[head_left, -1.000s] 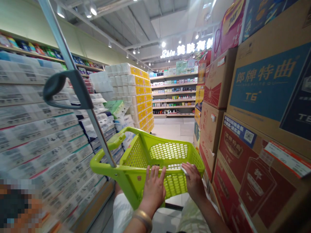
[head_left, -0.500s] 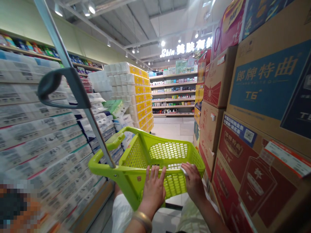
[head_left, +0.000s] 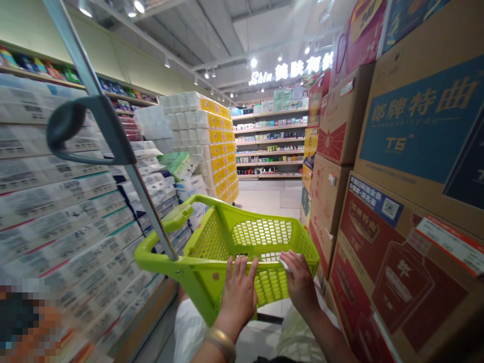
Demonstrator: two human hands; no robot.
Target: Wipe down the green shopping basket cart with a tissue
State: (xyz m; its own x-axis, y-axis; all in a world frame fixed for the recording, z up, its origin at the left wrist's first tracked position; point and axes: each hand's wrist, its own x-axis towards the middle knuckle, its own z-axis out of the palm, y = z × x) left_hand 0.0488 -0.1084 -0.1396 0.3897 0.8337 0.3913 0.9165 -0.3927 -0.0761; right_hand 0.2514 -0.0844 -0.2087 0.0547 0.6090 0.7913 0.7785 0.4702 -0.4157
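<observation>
The left grip (head_left: 239, 291) touches a green basket (head_left: 269, 265)

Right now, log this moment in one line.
left hand: on basket rim | right hand: on rim, holding white item | right: stacked cartons

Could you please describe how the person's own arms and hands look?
The left hand and right hand are ungloved. A broad, rounded, gold-coloured bangle circles the left wrist. No sleeve shows on the visible part of either forearm.
</observation>
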